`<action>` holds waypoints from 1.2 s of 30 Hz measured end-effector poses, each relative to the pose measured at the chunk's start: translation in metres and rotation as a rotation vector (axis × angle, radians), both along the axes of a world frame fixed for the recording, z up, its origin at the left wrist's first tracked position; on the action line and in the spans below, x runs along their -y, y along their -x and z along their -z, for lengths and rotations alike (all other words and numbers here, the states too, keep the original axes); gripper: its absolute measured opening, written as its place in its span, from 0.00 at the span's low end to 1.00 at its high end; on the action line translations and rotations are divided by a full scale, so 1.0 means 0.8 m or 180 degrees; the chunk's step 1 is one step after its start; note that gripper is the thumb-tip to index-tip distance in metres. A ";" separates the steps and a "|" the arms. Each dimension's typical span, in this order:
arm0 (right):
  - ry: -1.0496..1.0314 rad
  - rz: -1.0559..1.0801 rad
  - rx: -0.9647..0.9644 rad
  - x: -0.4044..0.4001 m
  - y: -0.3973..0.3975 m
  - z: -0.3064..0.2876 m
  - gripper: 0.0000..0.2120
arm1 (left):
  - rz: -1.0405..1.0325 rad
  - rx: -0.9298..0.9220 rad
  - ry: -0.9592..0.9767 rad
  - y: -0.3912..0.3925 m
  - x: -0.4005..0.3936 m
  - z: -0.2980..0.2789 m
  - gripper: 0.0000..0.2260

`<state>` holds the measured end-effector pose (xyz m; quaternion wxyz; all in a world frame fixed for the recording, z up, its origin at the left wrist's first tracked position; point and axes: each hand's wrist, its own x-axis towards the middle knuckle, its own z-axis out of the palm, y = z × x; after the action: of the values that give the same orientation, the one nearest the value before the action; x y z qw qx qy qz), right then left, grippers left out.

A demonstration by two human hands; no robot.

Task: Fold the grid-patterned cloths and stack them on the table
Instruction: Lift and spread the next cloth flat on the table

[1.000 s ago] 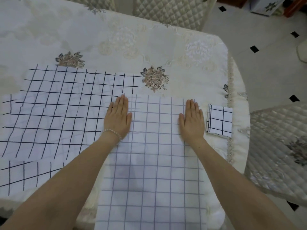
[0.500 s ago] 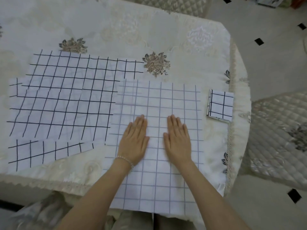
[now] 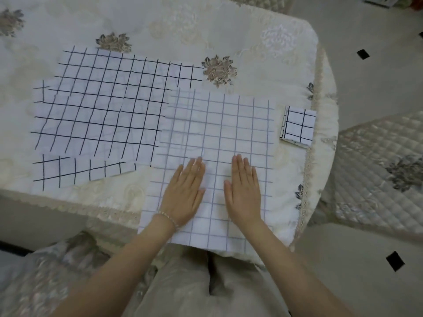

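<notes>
Cloth [image 3: 229, 124] lies under left hand [image 3: 184, 194] and right hand [image 3: 243, 193], both pressing flat, fingers straight.

Quilted chair [image 3: 380, 172] beside table [image 3: 229, 26] (floral cloth); tiled floor [image 3: 366, 30].

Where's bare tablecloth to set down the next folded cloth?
Free: the far strip beyond the flat cloths, and the near-left patch along the lace edge. Crowded: left hand and right hand press the pale-grid cloth; folded square fills the right edge.
</notes>
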<state>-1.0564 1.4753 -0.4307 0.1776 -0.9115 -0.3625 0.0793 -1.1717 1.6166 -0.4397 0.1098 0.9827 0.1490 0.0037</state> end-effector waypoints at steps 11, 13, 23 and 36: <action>0.0459 -0.0248 -0.0103 0.065 0.043 0.040 0.28 | -0.0138 -0.0361 0.0045 0.070 0.009 0.030 0.27; 0.0459 -0.0070 -0.0111 0.094 0.030 0.038 0.28 | -0.0281 -0.0463 0.0042 0.089 -0.005 0.028 0.27; 0.0689 0.0017 -0.0248 0.111 0.021 0.022 0.29 | 0.0242 -0.0839 -0.0082 0.094 -0.004 -0.015 0.30; 0.0174 -0.0522 -0.0845 0.097 0.031 -0.021 0.27 | 0.0990 -0.0882 0.0137 0.128 0.034 -0.026 0.31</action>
<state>-1.0812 1.3981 -0.4142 0.1920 -0.8648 -0.4068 0.2231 -1.2742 1.5898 -0.4192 0.1085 0.9824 0.0093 -0.1516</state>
